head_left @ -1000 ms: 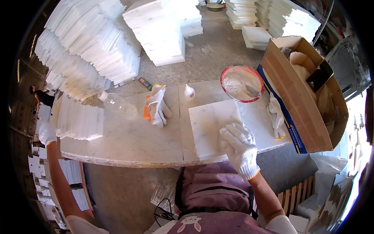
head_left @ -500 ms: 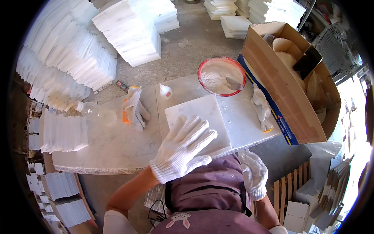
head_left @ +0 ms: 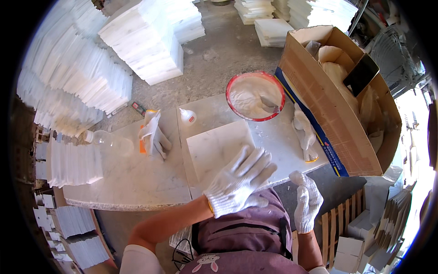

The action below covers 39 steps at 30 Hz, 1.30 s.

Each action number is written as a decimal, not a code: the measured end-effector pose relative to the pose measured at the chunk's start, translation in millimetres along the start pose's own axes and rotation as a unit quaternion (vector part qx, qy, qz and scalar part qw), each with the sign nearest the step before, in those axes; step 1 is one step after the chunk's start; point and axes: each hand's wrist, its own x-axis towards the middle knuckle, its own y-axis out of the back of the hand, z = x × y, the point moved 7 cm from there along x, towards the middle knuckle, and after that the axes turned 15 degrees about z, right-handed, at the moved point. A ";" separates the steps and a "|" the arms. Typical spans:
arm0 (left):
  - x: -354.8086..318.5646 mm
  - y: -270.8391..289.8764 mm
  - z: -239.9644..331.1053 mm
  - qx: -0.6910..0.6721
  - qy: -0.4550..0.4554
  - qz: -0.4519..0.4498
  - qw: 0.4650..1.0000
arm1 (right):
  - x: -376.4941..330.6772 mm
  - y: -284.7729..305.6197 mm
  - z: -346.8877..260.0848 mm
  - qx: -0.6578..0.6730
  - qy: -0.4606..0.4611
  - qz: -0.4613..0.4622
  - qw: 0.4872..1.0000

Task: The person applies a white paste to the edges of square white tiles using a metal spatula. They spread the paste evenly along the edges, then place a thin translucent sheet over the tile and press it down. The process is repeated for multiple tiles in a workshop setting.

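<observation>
A white marble tile [head_left: 214, 144] lies flat on the pale stone slab [head_left: 114, 176] of the bench. My left hand [head_left: 239, 182], in a white knitted glove, is open above the tile's near right part, fingers stretched and slightly apart, with nothing in it. Whether it touches the tile I cannot tell. My right hand [head_left: 308, 201], gloved alike, is just off the bench's near edge beside my purple apron [head_left: 244, 233]. Its fingers are folded together, and anything inside them is hidden. Behind the tile is a red-rimmed bowl [head_left: 250, 91] of white paste, with a scraper [head_left: 269, 104] in it.
A small white bottle [head_left: 187, 116] and a spare glove [head_left: 157, 137] lie left of the tile. Another glove [head_left: 303, 132] is beside a large cardboard box [head_left: 319, 100] at the right, where a phone [head_left: 361, 75] leans. Tile stacks [head_left: 146, 43] stand behind; a clear bottle [head_left: 109, 140] lies left.
My left hand has moved right, toward the bench's near edge, uncovering more of the tile. My right hand has shifted slightly right, away from the apron. The whole view has shifted a little.
</observation>
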 end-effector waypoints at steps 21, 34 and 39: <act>-23.4 22.9 -79.8 0.132 0.116 0.038 0.984 | -11.2 -11.5 40.6 0.052 -0.084 0.026 0.995; -95.2 19.7 36.3 -0.184 0.130 0.119 0.967 | -39.6 -17.7 67.8 0.012 -0.184 0.007 0.983; -146.0 39.1 0.5 -0.196 0.395 0.178 0.880 | -45.5 -30.0 51.6 0.053 -0.093 -0.112 0.988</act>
